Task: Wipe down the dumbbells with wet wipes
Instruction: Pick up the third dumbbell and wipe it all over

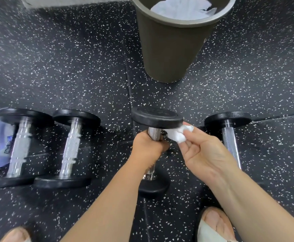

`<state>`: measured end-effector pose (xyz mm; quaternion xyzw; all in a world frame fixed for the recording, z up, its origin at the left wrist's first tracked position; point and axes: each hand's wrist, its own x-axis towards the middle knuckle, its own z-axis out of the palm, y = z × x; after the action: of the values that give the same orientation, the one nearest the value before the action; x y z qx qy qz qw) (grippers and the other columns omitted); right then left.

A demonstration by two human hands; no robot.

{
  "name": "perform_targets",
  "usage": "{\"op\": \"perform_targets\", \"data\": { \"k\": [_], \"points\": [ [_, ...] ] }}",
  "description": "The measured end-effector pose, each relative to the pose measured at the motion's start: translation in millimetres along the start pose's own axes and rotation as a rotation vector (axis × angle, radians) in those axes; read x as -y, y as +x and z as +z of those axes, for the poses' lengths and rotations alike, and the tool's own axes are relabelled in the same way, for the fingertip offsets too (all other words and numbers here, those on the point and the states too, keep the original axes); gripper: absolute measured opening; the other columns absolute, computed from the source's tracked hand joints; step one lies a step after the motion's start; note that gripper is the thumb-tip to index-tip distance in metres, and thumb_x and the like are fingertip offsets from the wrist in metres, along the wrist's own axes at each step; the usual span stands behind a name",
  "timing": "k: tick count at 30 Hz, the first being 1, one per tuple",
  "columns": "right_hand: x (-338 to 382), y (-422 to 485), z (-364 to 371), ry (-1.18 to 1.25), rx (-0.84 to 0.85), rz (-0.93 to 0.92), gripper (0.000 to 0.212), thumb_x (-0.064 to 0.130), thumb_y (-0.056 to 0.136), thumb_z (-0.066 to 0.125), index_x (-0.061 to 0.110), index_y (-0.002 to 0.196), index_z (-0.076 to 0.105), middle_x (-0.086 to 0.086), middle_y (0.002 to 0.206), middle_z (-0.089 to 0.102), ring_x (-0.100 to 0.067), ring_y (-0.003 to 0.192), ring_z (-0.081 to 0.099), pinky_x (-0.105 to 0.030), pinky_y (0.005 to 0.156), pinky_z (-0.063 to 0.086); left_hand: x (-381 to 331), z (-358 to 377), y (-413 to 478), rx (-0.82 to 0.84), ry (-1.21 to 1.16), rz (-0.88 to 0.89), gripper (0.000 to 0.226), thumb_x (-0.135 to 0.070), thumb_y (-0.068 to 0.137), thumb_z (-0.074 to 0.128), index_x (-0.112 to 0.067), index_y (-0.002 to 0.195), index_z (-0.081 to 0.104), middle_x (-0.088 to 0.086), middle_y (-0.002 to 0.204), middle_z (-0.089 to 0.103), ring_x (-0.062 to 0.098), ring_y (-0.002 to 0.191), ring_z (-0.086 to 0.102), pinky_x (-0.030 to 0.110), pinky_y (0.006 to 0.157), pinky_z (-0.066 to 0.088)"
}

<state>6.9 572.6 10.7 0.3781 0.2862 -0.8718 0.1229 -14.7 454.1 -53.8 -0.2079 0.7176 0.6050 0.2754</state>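
The left grip [148, 147] curls round the knurled bar of a heavy-looking, rigid dumbbell [156, 117] while the right grip [207, 151] pinches a soft, crumpled wet wipe [179, 134] at its upper plate.

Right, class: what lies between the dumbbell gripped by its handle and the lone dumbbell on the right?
In the head view, the right hand, pinching a crumpled white wipe, lies between the gripped dumbbell and the lone dumbbell, above speckled floor.

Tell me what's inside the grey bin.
Crumpled white sheets, probably used wipes, lie in the bin near its rim. Anything beneath them and the bin's bottom are covered.
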Motion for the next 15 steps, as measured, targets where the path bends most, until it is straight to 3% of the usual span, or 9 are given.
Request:
{"op": "perform_targets", "data": {
  "k": [5,7,9,11,15],
  "points": [
    [-2,28,8,0.013,0.039,0.033,0.028,-0.015,0.092,0.036,-0.006,0.095,0.062,-0.011,0.079,0.074,-0.017,0.070,0.073,-0.027,0.075,0.059,-2,-3,-1,0.009,-0.009,0.034,0.026,0.008,0.069,0.067,-0.014,0.063,0.054,-0.004,0.053,0.052,0.015,0.055,0.048,0.027,0.058,0.043],
    [-3,34,10,0.016,0.023,0.039,0.027,-0.013,0.094,0.037,-0.006,0.092,0.063,-0.010,0.075,0.073,-0.016,0.068,0.073,-0.026,0.072,0.060,-3,-4,-7,-0.019,0.092,0.054,0.022,-0.002,0.070,0.069,-0.015,0.077,0.054,-0.004,0.064,0.055,0.013,0.061,0.051,0.026,0.061,0.044],
    [-4,34,10,0.023,-0.001,0.018,0.027,-0.012,0.095,0.038,-0.005,0.088,0.063,-0.009,0.070,0.072,-0.015,0.065,0.072,-0.025,0.067,0.060,-3,-1,-16,-0.056,0.242,0.075,0.035,-0.010,0.071,0.070,-0.018,0.097,0.048,-0.004,0.080,0.056,0.009,0.070,0.054,0.023,0.062,0.043],
    [-5,31,10,0.017,-0.010,-0.005,0.026,-0.012,0.095,0.038,-0.005,0.090,0.063,-0.009,0.073,0.072,-0.015,0.067,0.072,-0.025,0.069,0.060,-3,6,-24,-0.077,0.225,0.097,0.045,-0.010,0.073,0.069,-0.023,0.106,0.042,-0.005,0.088,0.056,0.006,0.075,0.054,0.020,0.060,0.042],
    [-9,22,7,-0.033,-0.002,-0.021,0.026,-0.015,0.092,0.041,-0.006,0.096,0.065,-0.009,0.081,0.073,-0.015,0.074,0.072,-0.026,0.077,0.059,0,11,-23,-0.144,0.114,0.081,0.034,-0.003,0.072,0.063,-0.022,0.097,0.049,-0.002,0.078,0.059,0.014,0.067,0.057,0.024,0.058,0.044]
  ]
}}
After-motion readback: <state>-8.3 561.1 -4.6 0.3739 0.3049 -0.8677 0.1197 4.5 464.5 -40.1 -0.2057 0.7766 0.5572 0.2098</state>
